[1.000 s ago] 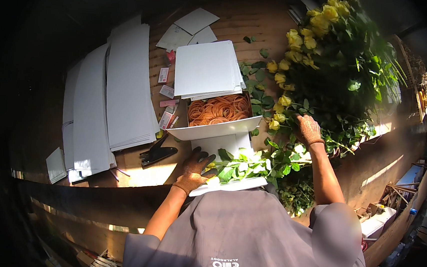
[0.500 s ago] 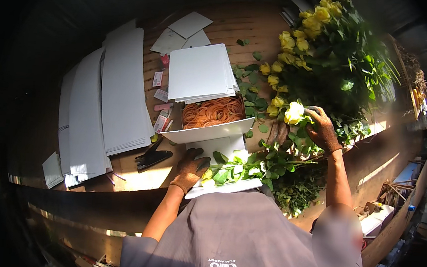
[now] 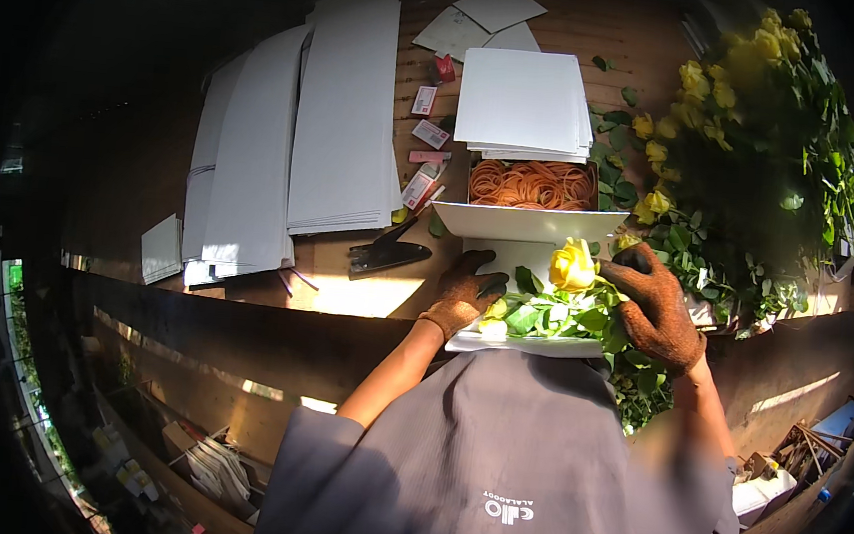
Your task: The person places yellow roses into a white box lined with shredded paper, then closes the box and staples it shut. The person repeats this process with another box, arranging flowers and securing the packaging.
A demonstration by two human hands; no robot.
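Observation:
In my gloved right hand [image 3: 660, 305], fingers closed, is a yellow rose [image 3: 574, 266], its bloom pointing left over the white cardboard sheet [image 3: 508, 256] in front of me. On that sheet lie more roses with green leaves [image 3: 553, 319], a pale yellow bloom [image 3: 492, 327] at their left end. My gloved left hand [image 3: 465, 292] rests at the sheet's left side beside this bloom, fingers apart and partly bent. Just beyond stands a white box [image 3: 531, 222] holding orange rubber bands [image 3: 534, 185], with a stack of white cardboard squares [image 3: 520, 99] across its back.
A big heap of yellow roses [image 3: 697, 83] lies at the right. Tall stacks of white cardboard [image 3: 348, 120] stand on the left. A black stapler [image 3: 390, 254], small staple boxes [image 3: 429, 134] and loose leaves [image 3: 619, 117] are spread over the wooden table [image 3: 339, 295].
My right hand has brought the yellow rose left and nearer, from beside the heap to over the cardboard sheet. The view has turned, shifting the table rightward; my left hand stays by the sheet.

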